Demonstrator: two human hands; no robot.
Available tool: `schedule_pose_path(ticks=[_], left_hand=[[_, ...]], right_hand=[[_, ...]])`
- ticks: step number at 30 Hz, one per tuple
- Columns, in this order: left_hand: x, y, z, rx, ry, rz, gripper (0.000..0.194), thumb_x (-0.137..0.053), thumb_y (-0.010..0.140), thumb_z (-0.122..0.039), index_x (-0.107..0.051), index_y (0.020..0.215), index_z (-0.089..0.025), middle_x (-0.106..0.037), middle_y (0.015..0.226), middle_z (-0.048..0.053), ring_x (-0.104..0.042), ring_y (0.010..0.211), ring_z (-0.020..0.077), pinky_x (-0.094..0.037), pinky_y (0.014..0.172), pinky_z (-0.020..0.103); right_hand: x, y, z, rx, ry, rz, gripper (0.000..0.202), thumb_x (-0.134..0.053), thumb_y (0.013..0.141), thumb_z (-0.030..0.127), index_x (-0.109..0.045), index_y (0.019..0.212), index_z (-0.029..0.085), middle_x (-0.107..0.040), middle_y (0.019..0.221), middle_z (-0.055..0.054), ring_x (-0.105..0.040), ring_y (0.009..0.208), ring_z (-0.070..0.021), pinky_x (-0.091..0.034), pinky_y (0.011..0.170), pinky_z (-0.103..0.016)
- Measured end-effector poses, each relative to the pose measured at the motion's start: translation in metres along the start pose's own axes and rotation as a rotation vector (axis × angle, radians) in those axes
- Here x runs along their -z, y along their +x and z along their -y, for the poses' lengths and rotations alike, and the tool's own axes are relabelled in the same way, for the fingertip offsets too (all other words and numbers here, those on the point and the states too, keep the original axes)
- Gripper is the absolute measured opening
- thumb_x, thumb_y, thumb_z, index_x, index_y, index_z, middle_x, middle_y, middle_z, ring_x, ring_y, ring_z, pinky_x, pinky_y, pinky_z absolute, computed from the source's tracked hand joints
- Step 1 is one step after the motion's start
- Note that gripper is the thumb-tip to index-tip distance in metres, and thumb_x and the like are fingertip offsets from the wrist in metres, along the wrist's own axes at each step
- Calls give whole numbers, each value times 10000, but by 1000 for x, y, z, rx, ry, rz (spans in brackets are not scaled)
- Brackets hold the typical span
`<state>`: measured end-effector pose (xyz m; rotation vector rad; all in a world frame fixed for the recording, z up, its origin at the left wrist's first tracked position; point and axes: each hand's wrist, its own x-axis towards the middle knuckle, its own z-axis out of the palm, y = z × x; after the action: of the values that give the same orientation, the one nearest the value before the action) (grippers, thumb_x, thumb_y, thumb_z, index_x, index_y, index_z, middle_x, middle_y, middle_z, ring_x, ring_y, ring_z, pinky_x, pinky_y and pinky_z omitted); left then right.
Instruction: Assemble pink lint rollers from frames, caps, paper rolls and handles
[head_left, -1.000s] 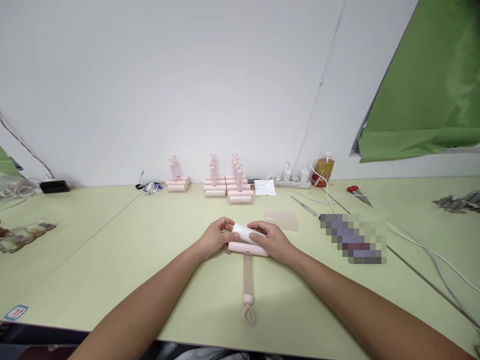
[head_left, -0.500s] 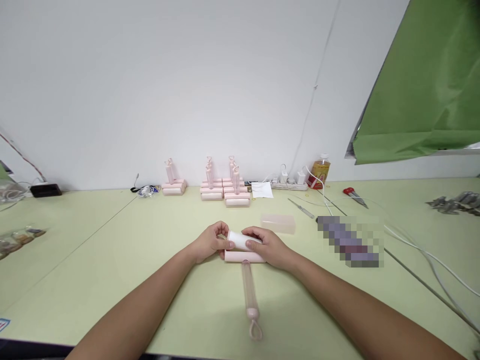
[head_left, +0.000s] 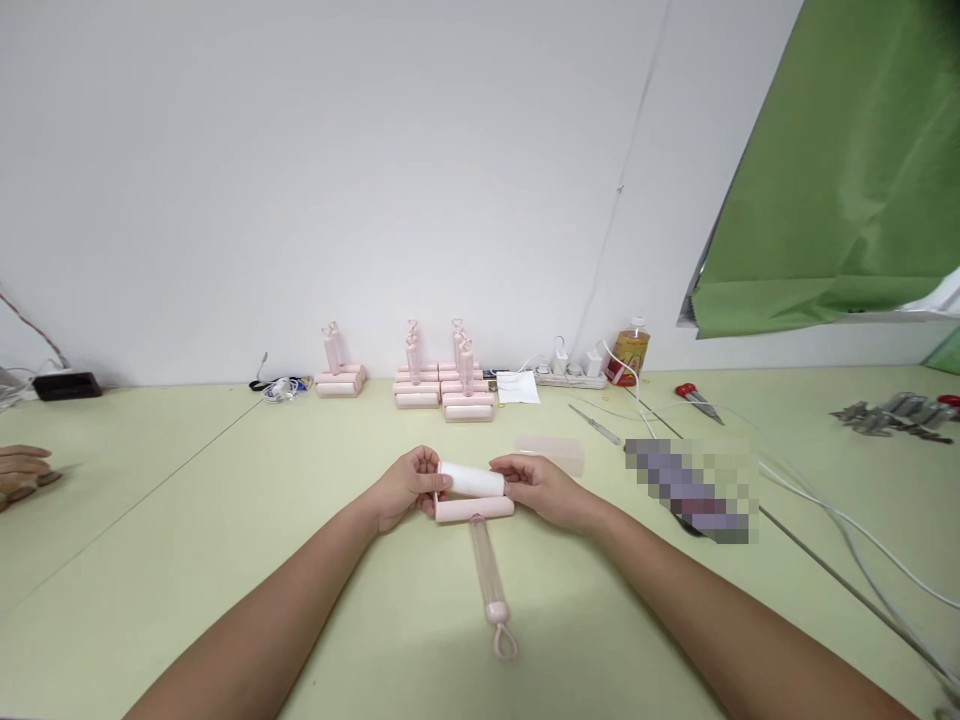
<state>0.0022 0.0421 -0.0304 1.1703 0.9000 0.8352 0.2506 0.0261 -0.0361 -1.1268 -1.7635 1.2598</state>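
A pink lint roller (head_left: 474, 511) lies on the table in front of me, its clear handle (head_left: 487, 570) with a looped end pointing toward me. The white adhesive roll (head_left: 471, 479) sits at a slight slant along the far side of the pink head. My left hand (head_left: 409, 490) pinches the left end of the roll and the head, thumb on top. At the roll's right end, my right hand (head_left: 541, 488) is closed with thumb and fingers around the tip. Just behind that hand rests a translucent pink cover (head_left: 551, 454).
Several pink lint rollers (head_left: 442, 385) stand by the wall, handles up. A power strip (head_left: 570, 380), a drink bottle (head_left: 630, 352), a thin pale tool (head_left: 595, 425), red-handled pliers (head_left: 697, 402) and loose cables lie rightward. Another person's hand (head_left: 24, 472) shows at the far left.
My right hand has slid from over the white roll to its right end, so more of the roll shows. The view has shifted slightly. Another person's hand has come in at left.
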Motion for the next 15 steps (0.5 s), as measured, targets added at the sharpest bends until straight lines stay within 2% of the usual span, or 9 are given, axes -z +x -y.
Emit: schedule_pose_path(ticks=[6,12,15], left_hand=[[0,0,1,-1,-6,-1,499,-854,583,-293,-428,822,-191,-528,652,-59,-561,503,94,-435,369,178],[-2,-2,-1,-1,9,-20,479,-846,589,-323,-455,828,-184,-547,672,-46,-559,501,92,-408,362,174],[-3,-3,-2,1,9,-39,472,-844,587,-331,-458,815,-183,-530,652,-56,-535,476,79,-385,352,165]], right_hand=[[0,1,0,-5,48,8,366,-628,690,181,-651,1054,160,-683,953,-44,-614,861,-186,-471,769,-320],[-1,-2,9,29,-27,77,378,-531,686,111,-665,1035,169,-652,885,-18,-569,782,-157,-422,682,-265],[-3,-2,10,31,-78,66,416,-496,659,89,-671,1027,169,-652,884,-19,-559,767,-156,-406,661,-255]])
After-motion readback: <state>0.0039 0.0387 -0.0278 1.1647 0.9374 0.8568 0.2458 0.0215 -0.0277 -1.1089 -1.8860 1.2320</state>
